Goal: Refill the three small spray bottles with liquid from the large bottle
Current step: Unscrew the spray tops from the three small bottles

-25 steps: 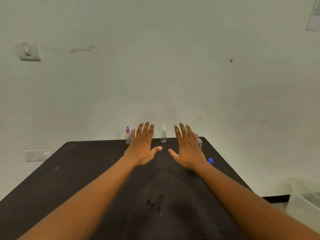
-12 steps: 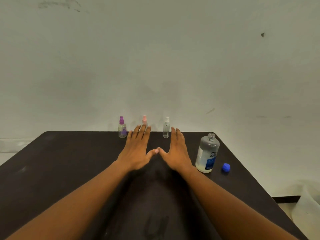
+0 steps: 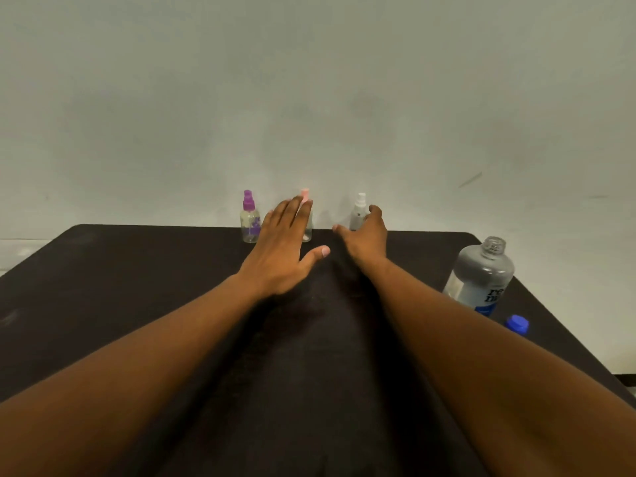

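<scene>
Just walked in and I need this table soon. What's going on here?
A person is about to refill three small spray bottles lined up at the table's far edge. Their right hand is reaching around the white-capped bottle; whether it grips it yet is unclear. The left hand hovers open in front of the pink-capped bottle, and the purple-capped bottle stands untouched. The large bottle stands open at the right, its blue cap beside it. No pouring has begun.

Three small spray bottles upright by wall — uncapped large bottle right.
</scene>
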The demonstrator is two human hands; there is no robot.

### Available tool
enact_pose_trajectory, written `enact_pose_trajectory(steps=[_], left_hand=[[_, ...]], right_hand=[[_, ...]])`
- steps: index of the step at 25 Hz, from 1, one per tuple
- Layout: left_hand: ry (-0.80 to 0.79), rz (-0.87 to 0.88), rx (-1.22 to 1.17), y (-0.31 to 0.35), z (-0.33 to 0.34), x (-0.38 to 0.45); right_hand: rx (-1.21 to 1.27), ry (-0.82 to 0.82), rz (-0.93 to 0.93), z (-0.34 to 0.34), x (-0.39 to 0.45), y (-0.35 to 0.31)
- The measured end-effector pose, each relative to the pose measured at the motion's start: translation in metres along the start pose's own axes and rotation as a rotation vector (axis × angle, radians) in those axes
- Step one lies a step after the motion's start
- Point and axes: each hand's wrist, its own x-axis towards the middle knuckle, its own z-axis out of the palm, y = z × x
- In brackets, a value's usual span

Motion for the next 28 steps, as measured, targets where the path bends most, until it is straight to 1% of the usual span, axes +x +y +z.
enact_pose_trajectory(steps=[2, 5, 7, 10, 14, 22, 28], left_hand=[[0.027, -0.017, -0.044, 0.000, 0.001, 0.000], [0.016, -0.053, -0.074, 0.000, 0.002, -0.001], [0.004, -0.057, -0.083, 0.001, -0.002, -0.002], [0.002, -0.062, -0.074, 0.005, -0.016, -0.002], [0.034, -0.055, -0.052, 0.027, -0.052, -0.009], [-0.002, -0.057, -0.049, 0.091, -0.134, -0.043], [0.028, 0.015, -0.096, 0.134, -0.196, -0.067]], right_hand=[[0.019, 0.026, 0.026, 0.011, 0.004, 0.000], [-0.003, 0.059, 0.041, 0.016, 0.004, -0.001], [0.000, 0.066, 0.046, 0.010, 0.000, -0.005], [0.013, 0.034, 0.014, -0.007, -0.013, -0.011], [0.032, 0.001, -0.053, -0.036, -0.047, -0.031], [0.122, -0.080, -0.136, -0.090, -0.133, -0.076], [0.194, -0.129, -0.158, -0.121, -0.194, -0.104]])
